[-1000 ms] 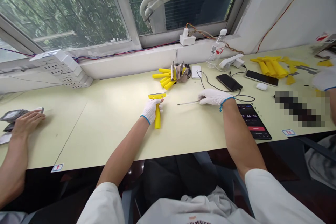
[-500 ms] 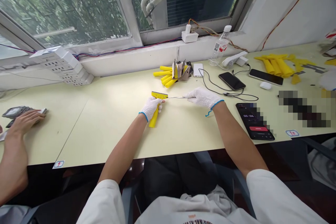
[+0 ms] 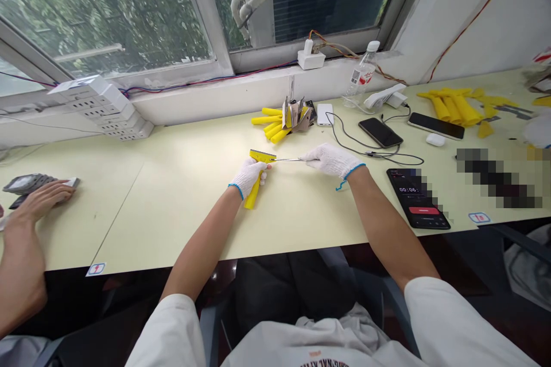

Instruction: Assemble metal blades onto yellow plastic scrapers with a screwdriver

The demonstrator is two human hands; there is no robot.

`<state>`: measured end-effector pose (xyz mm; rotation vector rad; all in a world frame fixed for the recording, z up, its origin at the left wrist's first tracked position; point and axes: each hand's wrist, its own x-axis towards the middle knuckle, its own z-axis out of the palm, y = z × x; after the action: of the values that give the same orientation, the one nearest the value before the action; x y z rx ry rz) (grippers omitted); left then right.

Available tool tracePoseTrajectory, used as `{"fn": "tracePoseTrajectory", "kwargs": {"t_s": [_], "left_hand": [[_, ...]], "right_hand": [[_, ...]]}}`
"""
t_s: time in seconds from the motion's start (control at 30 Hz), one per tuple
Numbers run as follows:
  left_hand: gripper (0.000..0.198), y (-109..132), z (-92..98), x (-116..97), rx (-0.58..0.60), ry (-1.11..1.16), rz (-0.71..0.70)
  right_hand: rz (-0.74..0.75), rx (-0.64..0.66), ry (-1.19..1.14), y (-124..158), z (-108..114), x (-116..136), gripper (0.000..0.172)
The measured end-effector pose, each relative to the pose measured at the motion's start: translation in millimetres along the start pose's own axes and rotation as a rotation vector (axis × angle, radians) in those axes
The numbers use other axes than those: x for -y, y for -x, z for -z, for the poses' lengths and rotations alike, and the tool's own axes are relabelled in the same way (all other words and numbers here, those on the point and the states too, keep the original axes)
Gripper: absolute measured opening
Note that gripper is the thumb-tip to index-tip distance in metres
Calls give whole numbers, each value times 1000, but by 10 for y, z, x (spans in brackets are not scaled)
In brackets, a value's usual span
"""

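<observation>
My left hand (image 3: pixel 249 176), in a white knit glove with a blue cuff, is closed around the handle of a yellow scraper (image 3: pixel 262 156). The scraper's wide head with a dark edge sticks up past my thumb, and its handle end shows below my fist. Also gloved, my right hand (image 3: pixel 330 159) pinches a screwdriver (image 3: pixel 287 160) with a thin metal shaft; its handle is hidden in my fingers. The shaft points left, and its tip meets the right end of the scraper head. Beyond my hands lies a pile of yellow-handled scrapers (image 3: pixel 273 127).
Right of me are a phone running a timer (image 3: pixel 417 198), another phone (image 3: pixel 380 132), a cable and a plastic bottle (image 3: pixel 362 77). Yellow parts (image 3: pixel 454 108) lie at the far right. White boxes (image 3: pixel 105 106) stand back left. A co-worker's hand (image 3: pixel 47 196) rests at the left.
Almost nothing differs: the scraper and my gloved hands have shifted only very slightly, with the same holds. The co-worker's hand at the left has moved a little.
</observation>
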<state>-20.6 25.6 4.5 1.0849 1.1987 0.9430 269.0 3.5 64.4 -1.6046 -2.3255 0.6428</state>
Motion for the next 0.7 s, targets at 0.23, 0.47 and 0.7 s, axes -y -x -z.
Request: {"fn": "tracePoseTrajectory", "kwargs": {"t_s": [0.23,0.47,0.7], "left_hand": [[37,0,-8,-7,-3,18,30],[34,-9,1,-9,15,-2,60],[33,40,-11,-55,-5,-8,67]], "right_hand": [[24,-7,83,-68,-33,-31,45],[27,-128,228,-193,-114,-75,39],[35,-214,332,-182,-163,45,43]]}}
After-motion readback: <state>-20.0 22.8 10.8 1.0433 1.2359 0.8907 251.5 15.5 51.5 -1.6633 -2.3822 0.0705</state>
